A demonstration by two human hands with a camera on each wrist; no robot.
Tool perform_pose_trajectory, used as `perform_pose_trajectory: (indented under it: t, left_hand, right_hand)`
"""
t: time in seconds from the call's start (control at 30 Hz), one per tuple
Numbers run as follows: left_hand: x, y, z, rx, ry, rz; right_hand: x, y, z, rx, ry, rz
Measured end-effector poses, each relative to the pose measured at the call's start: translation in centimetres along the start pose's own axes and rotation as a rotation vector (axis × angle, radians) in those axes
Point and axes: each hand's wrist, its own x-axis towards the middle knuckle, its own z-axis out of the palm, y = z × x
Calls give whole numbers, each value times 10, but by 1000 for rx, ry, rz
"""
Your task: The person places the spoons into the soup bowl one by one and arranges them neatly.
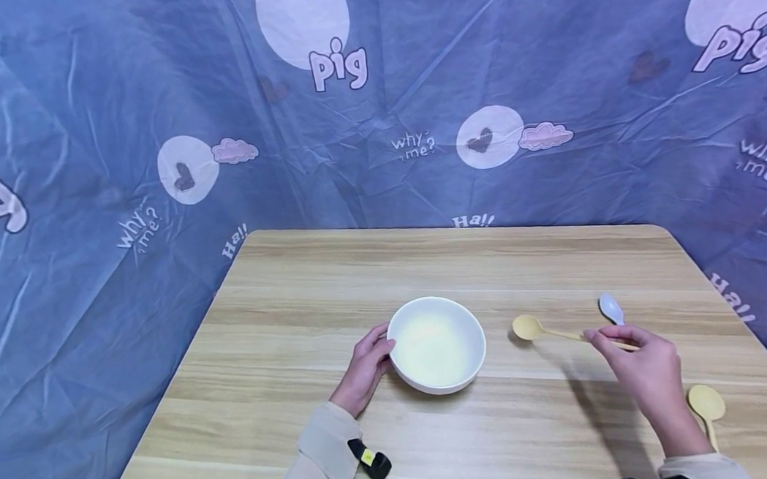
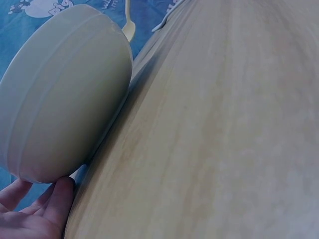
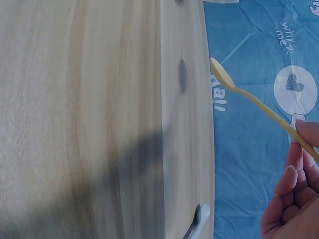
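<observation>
A white bowl [image 1: 437, 346] stands upright on the table, and nothing shows inside it. My left hand [image 1: 367, 366] holds the bowl at its left side, the thumb at the rim and the fingertips [image 2: 62, 194] low against the outer wall. Over on the right, my right hand [image 1: 643, 364] pinches a yellow spoon [image 3: 264, 107] by its handle between thumb and fingers. The bowl of that spoon points left, toward the white bowl, and is raised above the table, with its shadow below.
A small white spoon [image 1: 611, 308] lies just beyond my right hand. Another yellow spoon [image 1: 706, 403] rests on the table beside my right forearm. The wooden table [image 1: 306, 273] ends at a blue printed cloth [image 1: 382, 108] at the back and sides.
</observation>
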Motion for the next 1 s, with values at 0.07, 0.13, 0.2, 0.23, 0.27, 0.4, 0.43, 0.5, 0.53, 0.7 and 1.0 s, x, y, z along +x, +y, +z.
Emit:
perform_pose_trajectory:
  t: [0.07,0.13,0.2,0.23,0.27,0.4,0.43,0.5,0.53,0.7,1.0]
  left_hand:
    - [0,0,0,4,-4,1]
    - [0,1,0,5,-7,0]
    - [1,1,0,4,-9,0]
    - [0,1,0,4,-8,0]
    - [0,1,0,2,-8,0]
    - [1,1,0,5,-8,2]
    - [1,1,0,6,-8,2]
    - [1,1,-1,8,-7,2]
    - [1,1,-1,8,-6,0]
    - [0,0,-1,12,-4,-3]
    - [-1,0,-1,15,-10,2]
  right_hand:
    - [0,-2,0,19,-5,15]
    - [0,-3,-1,46,-7,29]
    - [-1,-5,-1,72,-10,38]
    - [-1,-5,-1,80,-12,42]
    - [-1,-6,-1,87,-14,46]
    - [-2,-6,0,96,-23,53]
    - [-2,-6,0,100,-22,54]
    - [-2,-6,0,107,-19,55]
    - [-2,-7,0,113,-15,53]
    - [-2,-6,2,136,3,39]
    - [-2,-7,3,163,12,-4]
